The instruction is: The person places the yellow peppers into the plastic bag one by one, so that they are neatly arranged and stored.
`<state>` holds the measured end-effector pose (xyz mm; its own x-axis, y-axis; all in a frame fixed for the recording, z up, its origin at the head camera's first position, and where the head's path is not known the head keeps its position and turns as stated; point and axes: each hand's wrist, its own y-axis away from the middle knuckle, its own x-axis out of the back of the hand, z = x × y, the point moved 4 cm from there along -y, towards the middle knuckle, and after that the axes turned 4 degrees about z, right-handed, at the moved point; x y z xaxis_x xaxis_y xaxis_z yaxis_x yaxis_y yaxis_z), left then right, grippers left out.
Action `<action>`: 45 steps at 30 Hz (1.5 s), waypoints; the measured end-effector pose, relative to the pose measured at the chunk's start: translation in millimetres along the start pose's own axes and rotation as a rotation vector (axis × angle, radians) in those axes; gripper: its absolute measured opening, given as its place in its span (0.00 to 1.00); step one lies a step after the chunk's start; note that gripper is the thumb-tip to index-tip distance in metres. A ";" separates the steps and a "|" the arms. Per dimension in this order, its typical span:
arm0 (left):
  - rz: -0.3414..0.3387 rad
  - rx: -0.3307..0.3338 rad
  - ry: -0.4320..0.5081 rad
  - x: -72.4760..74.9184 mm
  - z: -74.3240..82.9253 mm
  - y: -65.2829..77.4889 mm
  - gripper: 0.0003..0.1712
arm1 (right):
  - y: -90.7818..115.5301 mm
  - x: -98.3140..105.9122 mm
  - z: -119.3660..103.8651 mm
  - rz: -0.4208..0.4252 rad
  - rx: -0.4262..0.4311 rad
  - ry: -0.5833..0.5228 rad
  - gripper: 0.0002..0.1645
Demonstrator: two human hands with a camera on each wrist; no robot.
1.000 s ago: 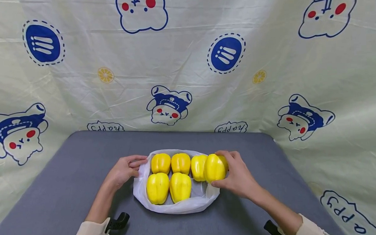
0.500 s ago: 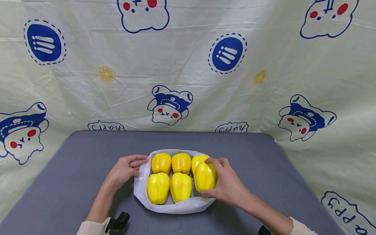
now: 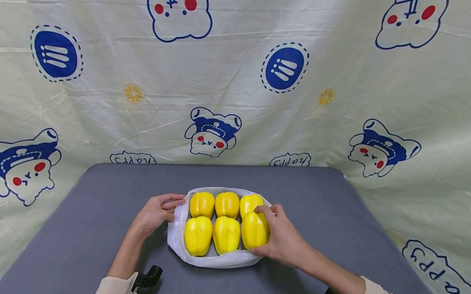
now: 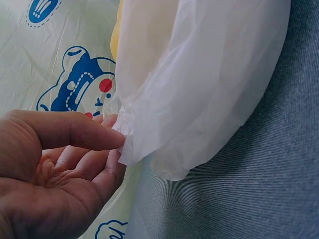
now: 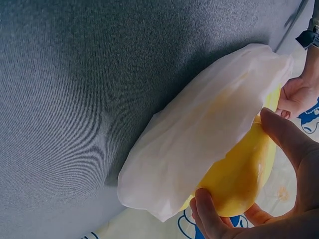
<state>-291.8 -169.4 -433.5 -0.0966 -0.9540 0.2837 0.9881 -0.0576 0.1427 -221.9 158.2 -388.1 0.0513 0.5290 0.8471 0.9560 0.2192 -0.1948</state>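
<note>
Yellow bell peppers sit in two rows inside a white plastic bag (image 3: 209, 263) whose rim is rolled open on the grey table. My right hand (image 3: 280, 237) grips the near-right bell pepper (image 3: 255, 230) between thumb and fingers, down in the bag's right side. In the right wrist view that bell pepper (image 5: 239, 174) bulges above the thin white wall. At the bag's left edge my left hand (image 3: 153, 214) pinches the rim. The left wrist view shows its thumb and fingers (image 4: 94, 130) on a crumpled corner of the bag (image 4: 199, 99).
The grey cloth-covered table (image 3: 105, 240) spreads around the bag on all sides. Behind it hangs a pale curtain (image 3: 232, 77) printed with bears and orange slices. Dark straps (image 3: 146, 278) show at the cuffs.
My right hand has brought its bell pepper left and toward me, from the bag's right rim into the near-right spot. The left hand has stayed at the rim.
</note>
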 end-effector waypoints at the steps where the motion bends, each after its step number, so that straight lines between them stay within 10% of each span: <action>1: 0.000 0.000 -0.001 -0.1 0.2 0.3 0.35 | 0.7 -0.5 -0.3 -0.006 -0.002 -0.001 0.53; 45: -0.009 0.000 0.004 -1.7 -0.5 0.6 0.35 | -1.7 -7.6 4.7 -0.244 0.092 0.010 0.51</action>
<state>-291.0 -167.9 -434.3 -0.1046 -0.9546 0.2790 0.9872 -0.0657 0.1454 -225.3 157.7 -396.6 -0.1743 0.4428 0.8795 0.9102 0.4133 -0.0278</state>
